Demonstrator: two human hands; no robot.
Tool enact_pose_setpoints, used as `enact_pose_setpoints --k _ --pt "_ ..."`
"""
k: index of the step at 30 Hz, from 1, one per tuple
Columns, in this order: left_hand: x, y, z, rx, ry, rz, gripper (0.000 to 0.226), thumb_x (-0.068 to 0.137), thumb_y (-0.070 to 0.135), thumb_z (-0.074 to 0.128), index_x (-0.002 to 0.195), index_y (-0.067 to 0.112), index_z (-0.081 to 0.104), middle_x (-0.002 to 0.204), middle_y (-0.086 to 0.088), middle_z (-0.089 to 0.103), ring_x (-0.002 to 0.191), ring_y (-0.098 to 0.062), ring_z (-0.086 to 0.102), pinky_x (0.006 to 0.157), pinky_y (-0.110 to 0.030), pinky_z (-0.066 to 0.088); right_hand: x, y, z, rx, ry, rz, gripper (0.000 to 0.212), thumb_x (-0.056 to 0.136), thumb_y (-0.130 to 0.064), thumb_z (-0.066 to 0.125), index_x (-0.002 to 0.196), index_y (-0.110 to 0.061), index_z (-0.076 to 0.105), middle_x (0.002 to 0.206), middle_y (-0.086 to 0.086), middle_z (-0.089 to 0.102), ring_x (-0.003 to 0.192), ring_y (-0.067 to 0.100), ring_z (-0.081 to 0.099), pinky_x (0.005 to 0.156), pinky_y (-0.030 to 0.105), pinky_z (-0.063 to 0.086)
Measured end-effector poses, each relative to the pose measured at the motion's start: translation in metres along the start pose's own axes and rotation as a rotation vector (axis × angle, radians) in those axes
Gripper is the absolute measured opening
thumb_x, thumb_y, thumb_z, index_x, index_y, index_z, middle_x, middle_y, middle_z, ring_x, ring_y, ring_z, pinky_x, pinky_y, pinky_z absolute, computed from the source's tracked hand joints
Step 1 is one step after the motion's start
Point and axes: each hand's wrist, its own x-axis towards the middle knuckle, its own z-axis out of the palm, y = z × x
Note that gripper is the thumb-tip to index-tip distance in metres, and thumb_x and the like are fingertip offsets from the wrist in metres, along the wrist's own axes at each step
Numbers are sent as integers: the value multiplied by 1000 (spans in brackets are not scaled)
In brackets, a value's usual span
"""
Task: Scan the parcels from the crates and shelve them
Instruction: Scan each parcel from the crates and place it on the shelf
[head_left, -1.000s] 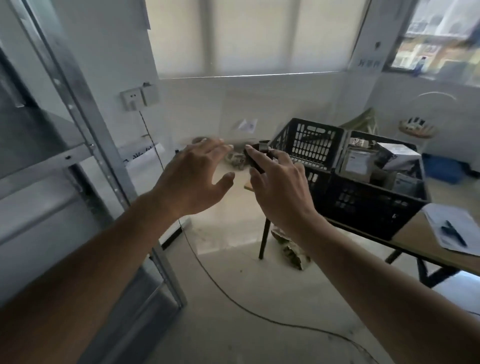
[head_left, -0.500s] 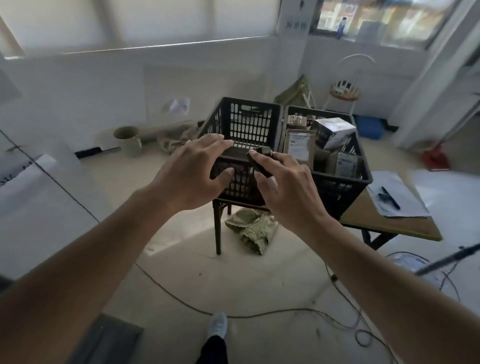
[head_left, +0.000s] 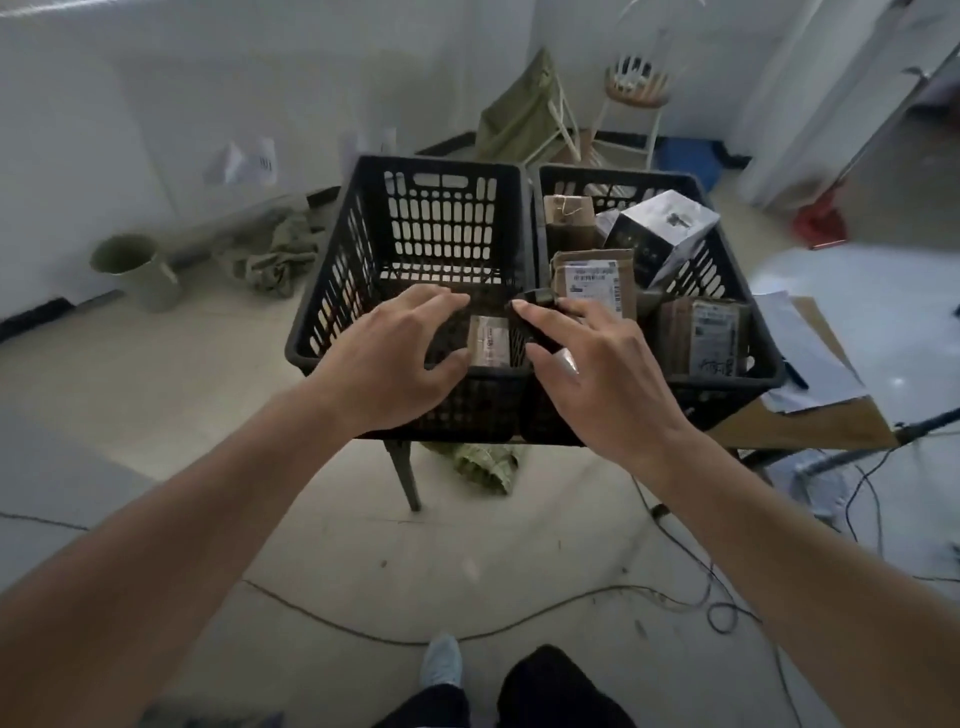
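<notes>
1. My left hand (head_left: 395, 358) hovers over the near edge of the left crate (head_left: 415, 244), its grip loose: fingers spread and slightly bent, thumb out, holding nothing.
2. My right hand (head_left: 597, 374) sits over the seam between the two crates, its grip curled round a small black scanner (head_left: 537, 306); the index finger lies along its top and the thumb presses in from below. Most of the device is hidden under my fingers.
3. Between my two hands I see one small taped parcel (head_left: 488, 340) lying on the floor of the left crate, close to the near wall.
4. The right crate (head_left: 727, 312) touches the left one and is well filled: a cardboard parcel with a white label (head_left: 592, 280) stands upright, a silvery-black box (head_left: 657, 234) lies tilted behind it, a brown box (head_left: 569, 215) is at the far wall, and a flat labelled packet (head_left: 711, 338) leans at the near right.
5. Both crates rest on a wooden table (head_left: 810, 426), with white papers (head_left: 810, 358) just beside the right crate.
6. On the floor: a green bucket (head_left: 137, 270) at left, crumpled green cloth (head_left: 270, 249) by the wall, and cables (head_left: 467, 631) trailing near my shoe (head_left: 441, 660).
</notes>
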Motion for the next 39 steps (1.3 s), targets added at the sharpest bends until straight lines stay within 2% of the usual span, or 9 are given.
enact_pose_setpoints --k 3,7,13,16,24,31,34,36,39 --pt "36 -15 19 -18 -60 -21 65 102 46 60 159 21 43 160 2 44 141 -20 49 114 -39 46 27 18 12 -2 -2 19 49 107 -36 58 155 -29 55 145 14 60 134 28 56 114 48 41" --pt "81 -28 47 -19 -129 -64 66 102 45 61 160 22 40 162 1 41 144 -20 47 115 -36 43 62 46 30 -16 -25 25 49 107 -36 57 155 -30 55 147 13 57 129 28 58 111 42 41" --pt "142 -40 89 -27 -202 -167 71 101 43 66 162 24 36 162 2 39 143 -19 46 112 -34 45 114 90 52 -6 -62 42 54 104 -48 45 157 -36 50 151 9 53 129 32 57 109 46 48" --pt "168 -50 111 -33 -238 -207 75 100 42 68 163 23 32 162 -1 39 143 -21 46 112 -35 46 131 107 61 0 -67 24 52 106 -45 50 157 -38 49 152 7 52 131 31 57 109 45 48" --pt "213 -80 159 -46 -396 -276 84 93 44 74 162 21 32 159 -10 40 140 -26 49 112 -43 50 153 120 70 9 -73 37 49 108 -38 58 156 -38 50 150 7 53 118 31 58 101 41 48" --pt "236 -97 206 -49 -602 -306 90 86 55 75 160 37 27 162 -16 27 138 -38 48 107 -51 52 156 113 76 -18 -60 72 49 107 -35 59 156 -35 52 150 9 54 118 31 58 100 47 53" --pt "237 -100 217 -30 -681 -331 97 81 56 81 159 47 24 170 -12 5 136 -41 50 110 -54 50 156 111 77 -23 -45 88 49 107 -34 59 156 -35 52 149 9 54 116 32 57 98 48 54" --pt "236 -101 220 3 -693 -348 99 81 50 84 160 47 26 172 -8 -8 138 -42 49 113 -54 48 155 110 78 -23 -43 95 49 108 -35 59 156 -35 51 149 9 54 116 32 57 98 48 54" --pt "235 -102 219 -3 -634 -369 90 83 48 83 159 43 34 174 -11 -3 140 -41 49 112 -52 49 156 109 80 -20 -44 101 49 108 -35 59 157 -35 51 150 9 53 119 33 58 101 47 52"
